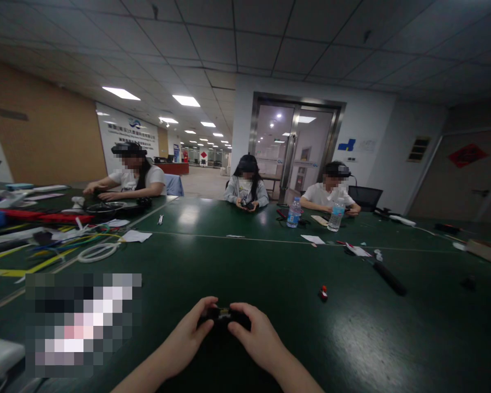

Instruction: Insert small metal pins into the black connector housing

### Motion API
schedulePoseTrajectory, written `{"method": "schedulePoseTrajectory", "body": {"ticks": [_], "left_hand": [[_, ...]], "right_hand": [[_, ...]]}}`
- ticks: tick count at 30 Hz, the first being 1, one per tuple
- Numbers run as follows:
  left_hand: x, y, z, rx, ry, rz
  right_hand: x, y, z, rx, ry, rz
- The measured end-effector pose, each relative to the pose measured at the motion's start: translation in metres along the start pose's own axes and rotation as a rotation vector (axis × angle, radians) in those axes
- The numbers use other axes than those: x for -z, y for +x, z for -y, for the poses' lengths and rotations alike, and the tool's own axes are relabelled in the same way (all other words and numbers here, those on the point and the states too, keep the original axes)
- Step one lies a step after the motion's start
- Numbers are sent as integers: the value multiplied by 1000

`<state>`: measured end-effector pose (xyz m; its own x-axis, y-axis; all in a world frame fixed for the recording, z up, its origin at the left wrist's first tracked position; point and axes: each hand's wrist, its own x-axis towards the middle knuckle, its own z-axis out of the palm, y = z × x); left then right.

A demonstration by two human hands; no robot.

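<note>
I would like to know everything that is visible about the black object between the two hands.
The black object is small and dark, perhaps plastic, with a small yellowish detail near its middle. It sits crosswise before the wearer, its left end in the left hand, its right end in the right hand. Fingers hide much of its outline. Whether it touches the green table is unclear.

A device (224, 314) sat between the left hand (193, 330) and right hand (253, 330). On the tabletop (270, 267), a small object (323, 294) lay to their right, a long tool (388, 278) farther right. Two bottles (293, 216) stood beyond, near a seated person (325, 194). A coil (90, 258) lay leftward, a wrench (161, 219) farther behind it.
</note>
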<state>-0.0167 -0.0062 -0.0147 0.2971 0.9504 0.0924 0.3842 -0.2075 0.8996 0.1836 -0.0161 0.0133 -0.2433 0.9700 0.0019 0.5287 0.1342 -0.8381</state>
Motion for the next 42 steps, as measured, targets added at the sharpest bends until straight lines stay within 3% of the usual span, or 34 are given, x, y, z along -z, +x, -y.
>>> {"method": "schedulePoseTrajectory", "body": {"ticks": [6,20,30,42], "left_hand": [[1,0,-3,-9,-74,15],[0,-1,-11,-35,68,47],[2,-2,-6,-7,27,75],[2,-5,-27,-28,54,126]], "right_hand": [[0,2,-4,10,29,-1],[1,2,-2,105,19,14],[3,-4,9,37,46,24],[1,-3,8,88,110,20]]}}
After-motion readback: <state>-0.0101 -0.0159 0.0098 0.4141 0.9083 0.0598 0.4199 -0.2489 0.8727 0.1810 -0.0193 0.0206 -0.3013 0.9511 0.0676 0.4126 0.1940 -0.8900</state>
